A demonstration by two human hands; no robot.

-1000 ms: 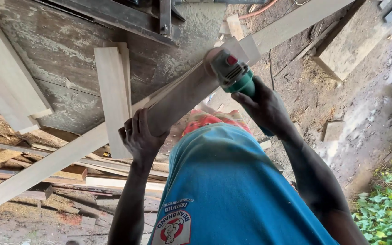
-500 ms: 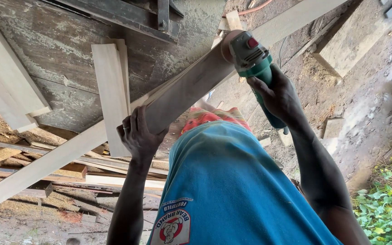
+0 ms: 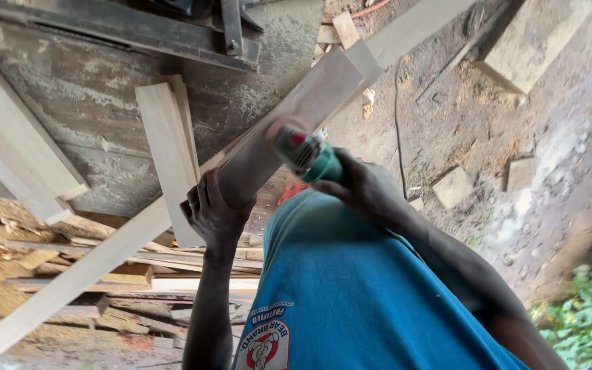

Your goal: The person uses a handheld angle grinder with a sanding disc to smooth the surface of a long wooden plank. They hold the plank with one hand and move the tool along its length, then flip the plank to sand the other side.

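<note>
Head view looks down on a long pale plank [image 3: 310, 109] running diagonally across a grey worktable [image 3: 90, 103]. Left hand [image 3: 215, 209] clamps around the plank's edge; right hand [image 3: 364, 188] is wrapped around a green power sander [image 3: 306, 154] pressed on the plank. Short boards [image 3: 166, 151] lie beside it, offcuts [image 3: 49, 260] pile below, and a black cable [image 3: 397, 123] crosses the dirt.

long pale wooden plank [image 3: 310, 103] lying diagonally, green power sander [image 3: 307, 155] with red button pressed on its face
</note>
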